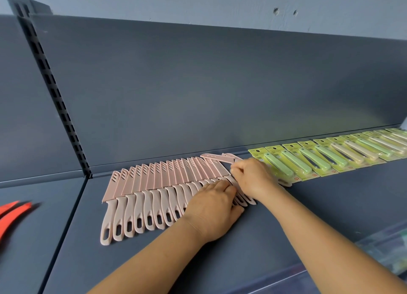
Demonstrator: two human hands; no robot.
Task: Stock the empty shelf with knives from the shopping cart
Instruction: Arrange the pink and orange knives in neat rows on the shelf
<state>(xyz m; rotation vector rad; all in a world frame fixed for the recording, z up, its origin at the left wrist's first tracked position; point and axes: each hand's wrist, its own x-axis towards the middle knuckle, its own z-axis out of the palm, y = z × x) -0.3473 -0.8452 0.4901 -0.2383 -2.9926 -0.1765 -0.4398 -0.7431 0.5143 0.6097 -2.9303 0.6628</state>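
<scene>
The left hand [214,208] lies flat, fingers straight, on the handles at the right end of the pink knives [141,197] rowed on the shelf [275,223]. Beyond, the right hand [253,176] pinches a knife there. Farther right lie green packs [330,157].

From my feed I see two bare forearms, no sleeves reaching into view. My left hand [212,208] and my right hand [253,177] wear no gloves, rings, or watch that I can make out. Creases show at the left wrist.
</scene>
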